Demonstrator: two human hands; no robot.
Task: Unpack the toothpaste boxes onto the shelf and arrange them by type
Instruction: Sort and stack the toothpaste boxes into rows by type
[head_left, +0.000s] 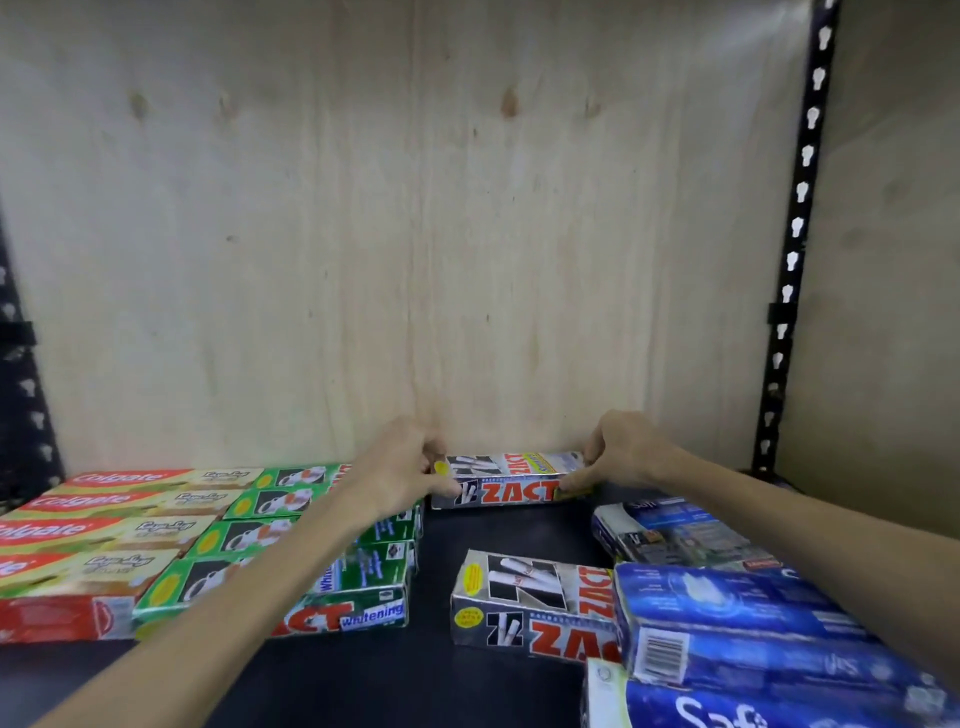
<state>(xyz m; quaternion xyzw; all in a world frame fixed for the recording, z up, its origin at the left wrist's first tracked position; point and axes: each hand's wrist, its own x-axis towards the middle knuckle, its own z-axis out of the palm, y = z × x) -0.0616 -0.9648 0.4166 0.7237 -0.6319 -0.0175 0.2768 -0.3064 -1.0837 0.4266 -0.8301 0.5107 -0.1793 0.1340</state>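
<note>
A silver-grey ZACT toothpaste box (511, 478) lies lengthwise at the back of the dark shelf (441, 670), against the plywood wall. My left hand (400, 470) grips its left end and my right hand (621, 452) grips its right end. A second silver ZACT box (530, 603) lies nearer to me, partly under the blue boxes. Red Colgate boxes (98, 525) form a row at the left. Green ZACT whitening boxes (270, 535) sit beside them, partly hidden by my left forearm.
Several blue toothpaste boxes (727, 623) are piled at the right front, under my right forearm. A black slotted upright (797, 234) stands at the right, another at the left edge. Bare shelf shows between the green boxes and the silver ones.
</note>
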